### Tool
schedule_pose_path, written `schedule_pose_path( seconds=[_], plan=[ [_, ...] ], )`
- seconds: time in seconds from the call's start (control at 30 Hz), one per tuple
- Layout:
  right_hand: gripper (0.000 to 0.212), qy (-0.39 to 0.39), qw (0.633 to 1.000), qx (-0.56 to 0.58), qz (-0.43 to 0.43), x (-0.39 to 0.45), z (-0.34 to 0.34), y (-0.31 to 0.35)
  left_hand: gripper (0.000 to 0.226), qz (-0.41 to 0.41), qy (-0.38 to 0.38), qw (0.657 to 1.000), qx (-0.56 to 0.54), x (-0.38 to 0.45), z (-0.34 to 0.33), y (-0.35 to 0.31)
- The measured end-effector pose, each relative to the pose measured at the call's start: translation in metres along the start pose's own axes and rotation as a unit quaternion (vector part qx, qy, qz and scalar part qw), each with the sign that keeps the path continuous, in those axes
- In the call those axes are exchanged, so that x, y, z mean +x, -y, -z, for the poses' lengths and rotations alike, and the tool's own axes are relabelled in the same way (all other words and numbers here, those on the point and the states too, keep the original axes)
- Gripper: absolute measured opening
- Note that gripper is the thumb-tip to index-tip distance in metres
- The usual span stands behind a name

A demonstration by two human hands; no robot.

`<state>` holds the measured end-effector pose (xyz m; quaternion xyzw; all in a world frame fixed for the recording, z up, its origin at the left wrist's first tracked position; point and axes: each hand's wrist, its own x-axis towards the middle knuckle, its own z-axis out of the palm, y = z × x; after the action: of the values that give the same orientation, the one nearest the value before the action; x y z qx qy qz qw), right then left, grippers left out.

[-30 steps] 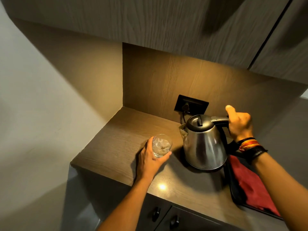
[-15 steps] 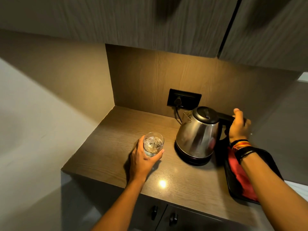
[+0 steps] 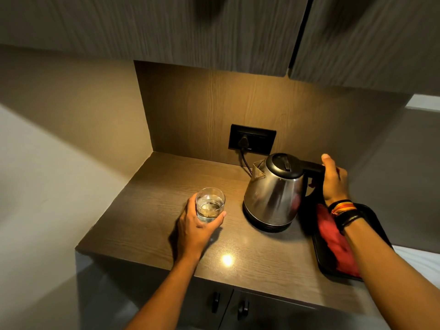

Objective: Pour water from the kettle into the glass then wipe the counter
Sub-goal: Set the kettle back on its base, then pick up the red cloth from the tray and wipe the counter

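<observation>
A steel kettle (image 3: 273,196) with a black lid stands upright on its round black base, right of the counter's middle. My right hand (image 3: 334,182) is wrapped around its black handle. Left of it a clear glass (image 3: 210,207) with water in it rests on the wooden counter (image 3: 147,210), and my left hand (image 3: 197,228) grips the glass from the near side. A red cloth (image 3: 333,241) lies in a black tray (image 3: 378,225) at the right, partly hidden by my right forearm.
A black wall socket (image 3: 252,138) with the kettle's cord plugged in sits on the back panel. Upper cabinets (image 3: 190,32) hang low over the counter. A wall closes the left side. Lower cabinet doors with black knobs (image 3: 215,305) are below the front edge.
The kettle came down from a lifted position and now sits on its base. My right hand stays on the handle, my left hand stays on the glass.
</observation>
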<state>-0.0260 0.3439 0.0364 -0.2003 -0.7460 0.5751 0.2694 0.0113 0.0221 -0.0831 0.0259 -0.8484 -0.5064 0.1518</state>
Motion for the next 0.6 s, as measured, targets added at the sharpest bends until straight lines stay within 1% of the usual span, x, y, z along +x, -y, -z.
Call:
schedule_pose_path(
  seconds=[0.03, 0.07, 0.1, 0.17, 0.2, 0.27, 0.4, 0.47, 0.5, 0.6],
  plan=[
    [0.053, 0.019, 1.000, -0.011, -0.008, 0.000, 0.007, -0.002, 0.094, 0.000, 0.000, 1.000, -0.003, 0.000, 0.000, 0.000],
    [0.058, 0.041, 0.999, -0.028, -0.016, -0.002, 0.014, -0.003, 0.094, 0.003, 0.002, 1.000, -0.005, 0.000, 0.000, 0.000],
    [0.069, 0.051, 0.997, -0.053, -0.022, -0.005, 0.024, -0.008, 0.095, 0.005, 0.003, 1.000, -0.005, 0.000, 0.000, 0.000],
    [0.084, 0.038, 0.989, -0.138, -0.023, -0.016, 0.050, -0.026, 0.097, 0.008, 0.004, 1.000, -0.004, 0.001, 0.001, 0.001],
    [0.090, 0.025, 0.976, -0.213, -0.029, -0.024, 0.065, -0.041, 0.098, 0.010, 0.004, 1.000, -0.007, 0.001, 0.001, 0.001],
    [0.108, 0.033, 0.937, -0.343, -0.054, -0.051, 0.090, -0.066, 0.099, 0.012, 0.007, 1.000, -0.009, 0.001, 0.000, 0.001],
    [0.121, 0.096, 0.877, -0.464, -0.083, -0.087, 0.117, -0.104, 0.096, 0.007, 0.008, 1.000, -0.012, 0.001, -0.002, 0.004],
    [0.119, 0.137, 0.850, -0.504, -0.075, -0.088, 0.121, -0.118, 0.094, 0.005, 0.008, 1.000, -0.016, 0.002, -0.003, 0.004],
    [0.112, 0.151, 0.840, -0.517, -0.064, -0.086, 0.121, -0.121, 0.093, 0.004, 0.011, 1.000, -0.018, 0.002, -0.003, 0.004],
    [0.074, 0.192, 0.823, -0.535, -0.002, -0.079, 0.106, -0.118, 0.094, 0.009, 0.028, 0.999, -0.022, 0.002, -0.001, 0.002]
  ],
)
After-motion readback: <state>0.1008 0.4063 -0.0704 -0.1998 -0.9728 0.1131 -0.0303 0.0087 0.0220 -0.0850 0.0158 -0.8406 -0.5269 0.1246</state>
